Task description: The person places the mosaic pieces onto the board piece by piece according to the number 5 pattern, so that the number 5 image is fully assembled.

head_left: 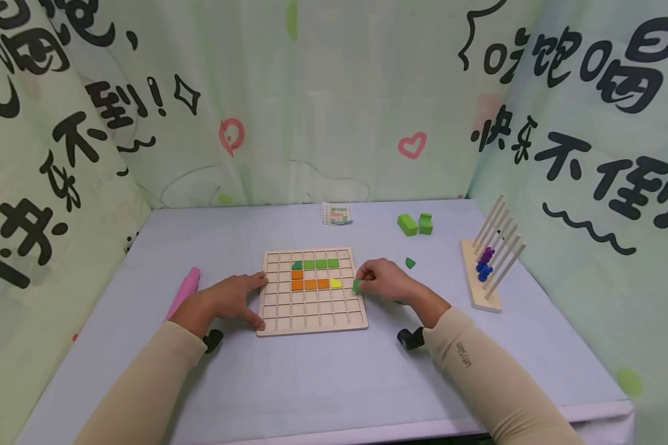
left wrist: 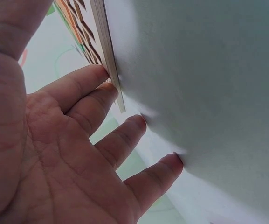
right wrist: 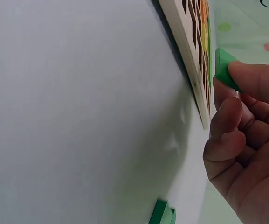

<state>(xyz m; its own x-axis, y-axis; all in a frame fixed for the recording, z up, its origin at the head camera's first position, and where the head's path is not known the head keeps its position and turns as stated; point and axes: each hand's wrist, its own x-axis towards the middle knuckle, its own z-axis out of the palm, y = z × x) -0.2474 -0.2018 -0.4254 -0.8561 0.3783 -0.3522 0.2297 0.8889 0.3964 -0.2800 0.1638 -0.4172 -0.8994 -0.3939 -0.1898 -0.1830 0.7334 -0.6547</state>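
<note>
Centre frame: left hand point(head_left: 231, 301), fingers straight, steadies the grid board point(head_left: 312, 318); right hand point(head_left: 386, 279) pinches a green tile point(head_left: 358, 285) at its right edge. Upper right: green blocks point(head_left: 415, 224), peg rack point(head_left: 487, 272); pink roll point(head_left: 184, 292) left.

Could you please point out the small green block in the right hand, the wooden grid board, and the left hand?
small green block point(head_left: 358, 285), head view, on its visible face beside the fingertips.
wooden grid board point(head_left: 312, 324), head view, on its bare front rim.
left hand point(head_left: 231, 299), head view, on the back of the hand.
</note>
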